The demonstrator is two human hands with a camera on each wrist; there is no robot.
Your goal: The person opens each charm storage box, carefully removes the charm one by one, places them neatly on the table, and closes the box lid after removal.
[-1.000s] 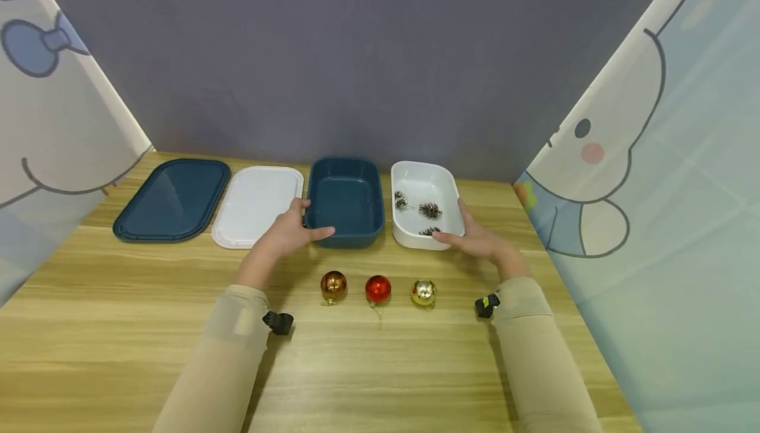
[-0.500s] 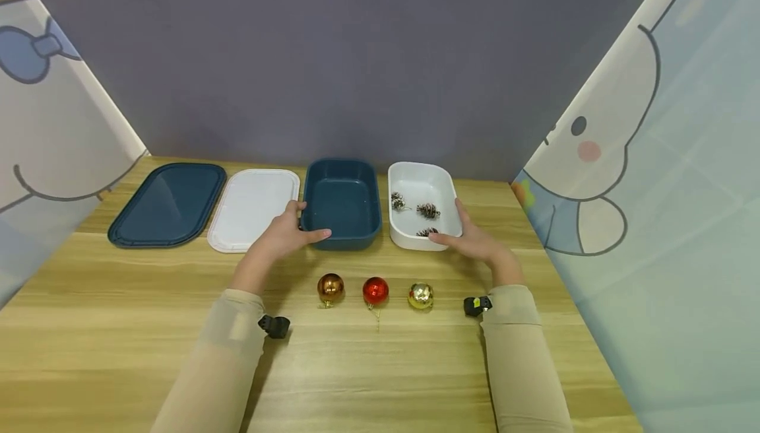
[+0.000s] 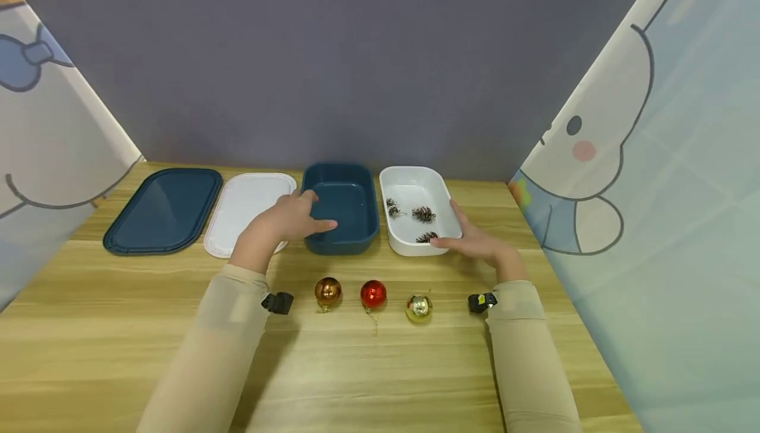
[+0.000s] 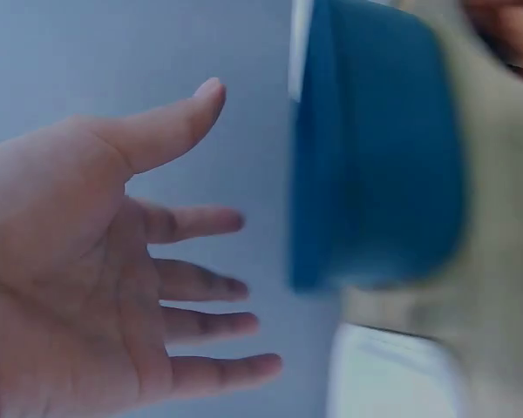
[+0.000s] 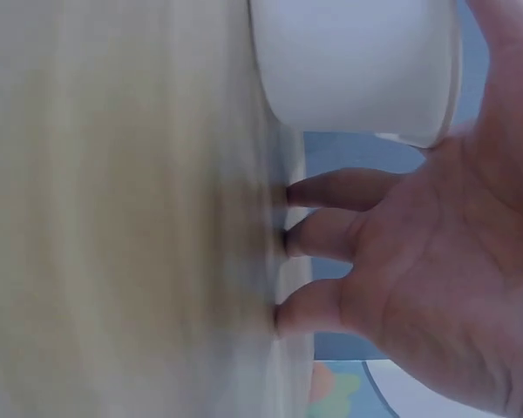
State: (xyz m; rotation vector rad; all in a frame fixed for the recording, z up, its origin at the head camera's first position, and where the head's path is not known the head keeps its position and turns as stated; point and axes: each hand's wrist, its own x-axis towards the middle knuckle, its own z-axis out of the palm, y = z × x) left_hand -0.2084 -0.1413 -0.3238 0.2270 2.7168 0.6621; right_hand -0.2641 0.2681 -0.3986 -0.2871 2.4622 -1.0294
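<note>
My left hand (image 3: 291,217) is raised just above the near left corner of a dark blue plastic box (image 3: 356,241), with nothing in its grasp. In the left wrist view its fingers are spread and apart from the box. My right hand (image 3: 477,243) holds the near right corner of a white plastic box (image 3: 412,249), thumb over the front rim and index finger along the side. Its other fingers (image 5: 318,313) reach down towards the table. Three small pine cones (image 3: 424,214) lie inside the white box. The blue box has nothing visible in it.
A dark blue lid (image 3: 163,212) and a white lid (image 3: 240,212) lie at the left. In front of the boxes are three ball ornaments: bronze (image 3: 328,292), red (image 3: 373,294) and gold (image 3: 419,308). A grey partition (image 3: 356,57) stands behind; printed panels flank the table.
My left hand has let go of the blue box and lifted. The white box has turned slightly, its far end shifting left. The gold ornament has rolled a little nearer.
</note>
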